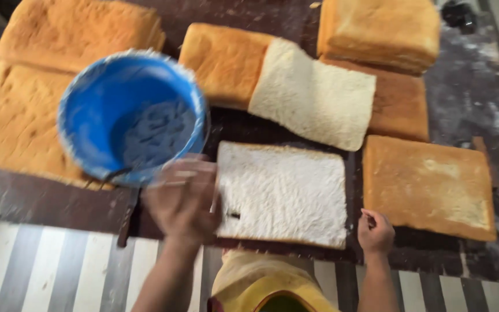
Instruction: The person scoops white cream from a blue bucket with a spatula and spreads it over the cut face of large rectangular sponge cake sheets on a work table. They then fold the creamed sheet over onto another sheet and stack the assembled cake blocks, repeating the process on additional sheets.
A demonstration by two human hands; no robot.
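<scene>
My left hand (183,199), blurred by motion, grips the near rim of a blue bucket (128,110). The bucket is tipped toward me and has pale cream smeared inside. Just right of that hand lies a rectangular cake slab (284,193) with a white, cream-covered top. My right hand (375,231) rests with curled fingers on the dark table at that slab's near right corner, with nothing visible in it. Behind, another pale slab (313,95) lies slanted over golden ones.
Golden-brown cake slabs surround the spot: one to the right (428,185), a stack at the back right (379,32), one at the back middle (223,58), and large ones to the left (12,115). A dark stick-like tool (127,222) lies on the flour-dusted table (47,202). Below it is a striped surface (41,271).
</scene>
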